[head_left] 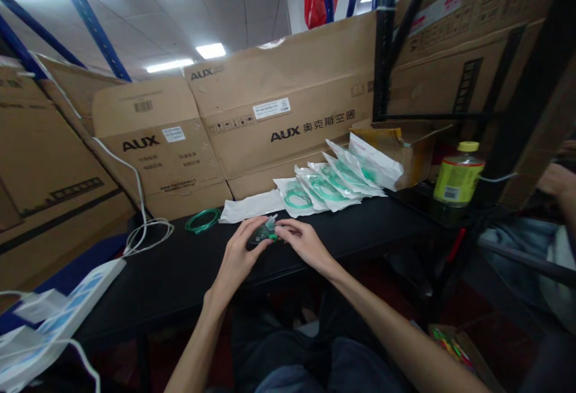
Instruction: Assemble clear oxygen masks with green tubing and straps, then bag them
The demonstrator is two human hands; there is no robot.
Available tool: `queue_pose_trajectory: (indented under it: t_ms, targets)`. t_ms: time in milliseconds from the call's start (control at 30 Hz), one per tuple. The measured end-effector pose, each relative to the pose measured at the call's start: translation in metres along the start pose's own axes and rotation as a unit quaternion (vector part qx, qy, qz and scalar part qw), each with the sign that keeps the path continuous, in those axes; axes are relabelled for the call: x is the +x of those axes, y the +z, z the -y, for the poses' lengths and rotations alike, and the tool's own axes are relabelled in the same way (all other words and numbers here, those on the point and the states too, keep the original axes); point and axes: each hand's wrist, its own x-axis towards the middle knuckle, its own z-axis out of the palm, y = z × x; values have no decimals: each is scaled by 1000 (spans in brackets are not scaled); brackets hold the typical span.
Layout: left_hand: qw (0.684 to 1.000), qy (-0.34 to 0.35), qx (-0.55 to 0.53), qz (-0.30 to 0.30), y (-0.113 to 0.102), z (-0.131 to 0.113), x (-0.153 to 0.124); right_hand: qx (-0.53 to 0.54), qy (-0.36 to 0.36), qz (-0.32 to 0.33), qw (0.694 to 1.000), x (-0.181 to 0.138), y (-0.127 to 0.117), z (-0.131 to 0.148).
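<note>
Over the front part of the black table, my left hand (240,250) is closed on a small, clear, green-tinted plastic mask (261,232). The fingers of my right hand (305,242) pinch the mask's right side, where a bright green piece shows. Much of the mask is hidden by my fingers. Behind my left hand lies a coil of green tubing (202,221). A flat white pouch (252,206) rests just beyond both hands. To its right, several clear-fronted packets (321,189) with green tubing inside overlap in a row.
Large cardboard boxes (288,105) wall off the back of the black table (180,279). A white power strip (76,315) with plugs and cables lies at the left. On the right stand a yellow-labelled bottle (459,177) and a dark rack post (508,111). Another person's arm (560,183) shows far right.
</note>
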Motion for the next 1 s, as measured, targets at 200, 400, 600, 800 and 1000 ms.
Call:
queue_pose_trajectory:
  t_ms: [200, 400, 600, 800, 1000]
  targets:
    - [999, -1, -30, -42, 31, 3, 2, 106, 42, 2, 993, 6, -8, -7]
    - [984, -99, -136, -65, 34, 16, -3, 245, 82, -16, 966, 6, -10, -8]
    - [979, -171, -99, -59, 34, 27, -8, 235, 122, 13, 964, 13, -12, -5]
    - [997, -50, -35, -52, 32, 10, -4, 177, 138, 51, 973, 9, -19, -3]
    - [995, -66, -72, 17, 33, 13, -4, 212, 161, 52, 963, 11, -21, -1]
